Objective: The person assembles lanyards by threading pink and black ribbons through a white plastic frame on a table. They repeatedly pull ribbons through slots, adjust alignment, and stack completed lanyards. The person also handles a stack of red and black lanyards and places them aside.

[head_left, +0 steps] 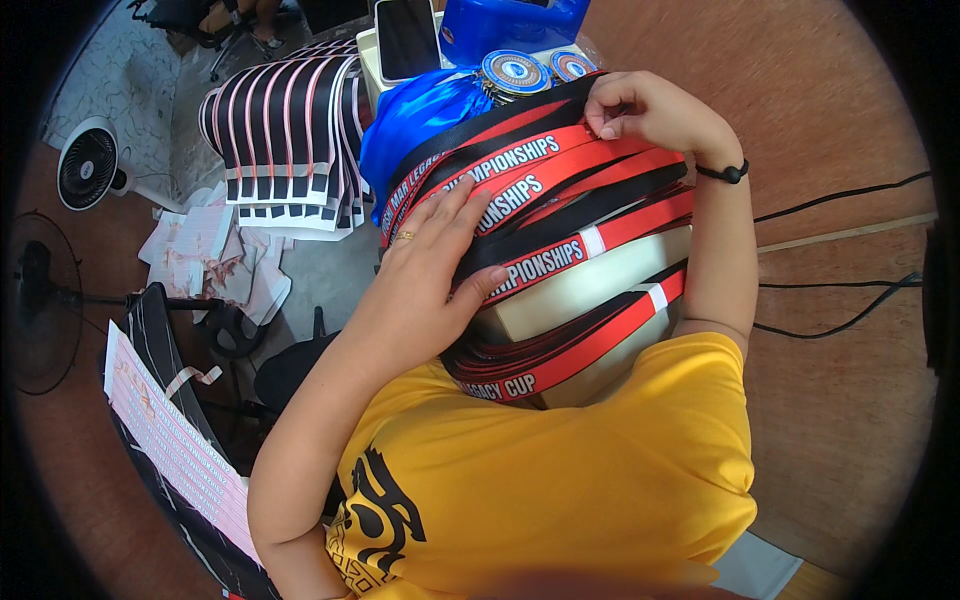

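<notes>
Behind flat red-and-black fabric ribbons (545,262), round blue-and-gold metal medals (517,72); left of both, round-headed white plastic fan (88,163).

Passable strip of pale surface (590,283) between red-black ribbons (640,222), medals (517,72) and blue container (515,30) blocking beyond

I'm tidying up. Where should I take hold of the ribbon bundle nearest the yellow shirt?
Probably by the white band at its right end, coming from above: the ribbon bundle looks narrow and gathered there, while its stacked layers spread toward the left.
</notes>
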### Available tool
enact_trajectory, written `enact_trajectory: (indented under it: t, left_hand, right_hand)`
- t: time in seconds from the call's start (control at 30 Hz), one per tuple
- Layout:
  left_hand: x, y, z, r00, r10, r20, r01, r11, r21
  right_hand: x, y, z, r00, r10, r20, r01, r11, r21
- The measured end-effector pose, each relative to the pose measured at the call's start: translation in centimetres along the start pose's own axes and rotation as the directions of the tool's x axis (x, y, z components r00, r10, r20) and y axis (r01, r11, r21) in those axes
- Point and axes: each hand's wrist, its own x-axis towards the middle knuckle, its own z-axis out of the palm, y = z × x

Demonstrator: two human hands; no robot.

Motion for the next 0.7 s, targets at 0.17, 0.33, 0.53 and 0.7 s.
enact_trajectory:
  t: [0.17, 0.33, 0.53, 0.7]
  left_hand:
    - [0.0, 0.0, 0.0, 1.000, 0.000, 0.000, 0.000, 1.000, 0.008]
    - [0.0, 0.0, 0.0, 1.000, 0.001, 0.000, -0.001, 1.000, 0.009]
    - [-0.1, 0.0, 0.1, 1.000, -0.005, 0.002, 0.005, 1.000, 0.015]
    - [-0.2, -0.1, 0.3, 1.000, -0.005, -0.006, 0.005, 1.000, 0.012]
  right_hand:
    - [-0.4, 0.5, -0.2, 0.994, 0.112, 0.018, -0.112, 0.944, 0.310]
    - [-0.3, 0.3, -0.4, 0.994, 0.107, 0.039, -0.112, 0.975, 0.193]
    - [-0.4, -0.3, -0.2, 0.989, 0.145, 0.006, -0.144, 0.980, 0.138]
    - [-0.2, -0.8, -0.3, 0.980, 0.197, 0.029, -0.198, 0.979, 0.048]
